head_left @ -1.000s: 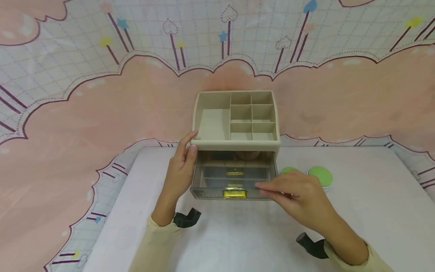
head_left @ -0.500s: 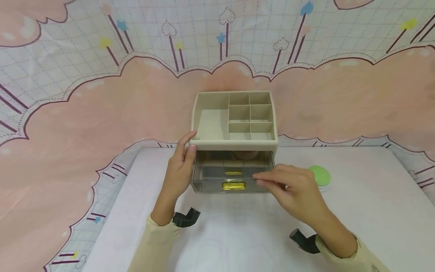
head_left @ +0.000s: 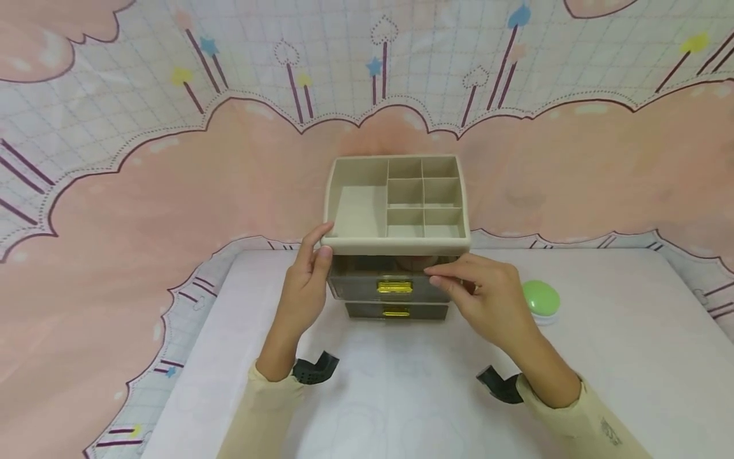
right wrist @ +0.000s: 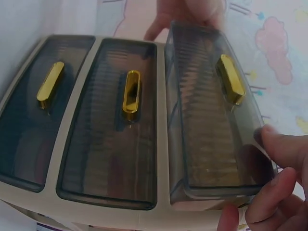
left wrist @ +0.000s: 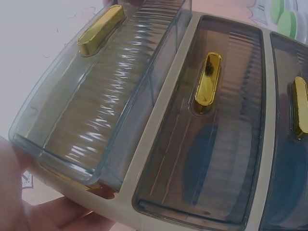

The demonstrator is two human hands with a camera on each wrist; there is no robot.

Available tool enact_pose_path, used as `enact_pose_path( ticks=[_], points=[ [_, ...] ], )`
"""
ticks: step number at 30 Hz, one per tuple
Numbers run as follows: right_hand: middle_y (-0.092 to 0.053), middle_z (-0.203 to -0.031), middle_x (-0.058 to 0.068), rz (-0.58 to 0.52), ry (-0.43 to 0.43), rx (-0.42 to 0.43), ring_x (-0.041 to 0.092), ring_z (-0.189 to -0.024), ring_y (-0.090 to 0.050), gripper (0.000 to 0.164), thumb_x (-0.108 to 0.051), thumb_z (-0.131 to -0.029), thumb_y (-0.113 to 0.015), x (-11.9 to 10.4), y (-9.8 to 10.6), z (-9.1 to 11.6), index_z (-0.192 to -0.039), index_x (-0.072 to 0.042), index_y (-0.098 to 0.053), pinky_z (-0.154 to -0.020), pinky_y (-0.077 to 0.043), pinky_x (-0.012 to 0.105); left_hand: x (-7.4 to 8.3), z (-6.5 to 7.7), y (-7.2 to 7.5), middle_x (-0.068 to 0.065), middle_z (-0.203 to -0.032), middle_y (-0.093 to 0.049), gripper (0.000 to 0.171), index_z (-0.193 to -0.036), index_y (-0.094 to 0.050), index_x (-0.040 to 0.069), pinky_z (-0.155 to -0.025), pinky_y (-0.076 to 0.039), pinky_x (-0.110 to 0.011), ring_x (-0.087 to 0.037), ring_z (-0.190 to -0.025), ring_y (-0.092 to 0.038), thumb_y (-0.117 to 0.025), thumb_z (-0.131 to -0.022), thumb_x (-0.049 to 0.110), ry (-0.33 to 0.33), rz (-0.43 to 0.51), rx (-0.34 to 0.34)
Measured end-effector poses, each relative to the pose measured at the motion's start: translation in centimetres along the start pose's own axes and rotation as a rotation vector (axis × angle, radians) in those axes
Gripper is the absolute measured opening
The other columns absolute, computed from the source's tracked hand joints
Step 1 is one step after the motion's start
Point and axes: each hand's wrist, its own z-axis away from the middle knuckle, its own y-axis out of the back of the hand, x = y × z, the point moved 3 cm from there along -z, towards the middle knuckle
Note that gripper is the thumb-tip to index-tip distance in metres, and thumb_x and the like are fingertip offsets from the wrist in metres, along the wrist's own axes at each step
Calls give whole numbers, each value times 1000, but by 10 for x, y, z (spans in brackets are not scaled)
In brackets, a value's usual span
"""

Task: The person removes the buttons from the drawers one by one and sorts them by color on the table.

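A cream desktop organizer [head_left: 395, 246] stands upright on the table, with open compartments on top and smoky clear drawers below. Its top drawer [head_left: 355, 289], with a gold handle [head_left: 394, 287], juts partway out. My left hand [head_left: 304, 287] grips the organizer's left side, its fingers at the top rim and thumb at the front edge. My right hand [head_left: 487, 299] pinches the top drawer's front panel near its right end; thumb and fingers also show around it in the right wrist view. The two lower drawers [right wrist: 110, 159] look pushed in.
A green round-topped object [head_left: 541, 298] with a white base sits right of the organizer; another green one [left wrist: 277, 9] shows beside it in the left wrist view. A patterned cloth [head_left: 241, 172] hangs behind the white table [head_left: 390, 395].
The top drawer has slid inward, away from me, and a lower drawer's front now shows beneath it. My right hand has moved inward with it. My left hand has stayed in place.
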Motion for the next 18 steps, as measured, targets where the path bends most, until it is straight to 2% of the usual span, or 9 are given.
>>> enact_pose_path(
  ticks=[3,6,8,10,13,16,18],
  points=[
    [-72,-86,-6,8,-44,32,1,-57,-45,24,-6,-79,-87,-3,0,4,-101,-15,-83,-53,-35,13,0,0,0,-3,-72,-35,41,-152,-42,37,-67,-36,-37,-21,-68,-39,-43,-111,29,-1,9,0],
    [-71,-97,0,45,-30,135,2,-56,-45,22,-23,-85,-85,-11,1,10,-104,-13,-82,-53,-36,14,2,0,-1,-3,-72,-35,41,-151,-43,36,-68,-36,-36,-20,-68,-39,-43,-111,28,-10,16,1],
    [-68,-95,3,78,21,218,5,-54,-44,27,-35,-90,-81,-19,-1,13,-104,-12,-81,-53,-36,16,2,-1,-2,-3,-71,-34,41,-151,-43,37,-66,-36,-36,-19,-66,-38,-43,-111,27,-14,18,3],
    [-67,-87,2,72,74,264,6,-53,-44,33,-43,-93,-75,-26,-5,16,-101,-11,-82,-53,-36,16,2,-2,-2,-3,-71,-34,40,-151,-44,37,-64,-34,-35,-18,-64,-35,-43,-111,27,-16,18,5],
    [-70,-81,0,-6,105,240,4,-51,-44,37,-45,-96,-71,-31,-14,18,-98,-9,-81,-52,-35,14,2,-2,-2,-3,-71,-35,40,-151,-44,38,-64,-34,-35,-18,-64,-36,-43,-111,27,-12,13,8],
    [-75,-82,1,-111,65,152,0,-50,-43,31,-39,-94,-75,-29,-25,19,-99,-9,-81,-49,-35,11,2,-1,-2,-3,-71,-35,41,-151,-43,37,-66,-36,-37,-20,-66,-38,-43,-111,28,-4,13,5],
    [-77,-84,2,-137,32,103,-1,-50,-43,24,-31,-90,-81,-26,-32,19,-100,-9,-81,-48,-36,11,3,-1,-2,-3,-72,-35,41,-152,-42,36,-69,-37,-38,-22,-71,-42,-43,-111,29,5,15,2]
  ],
)
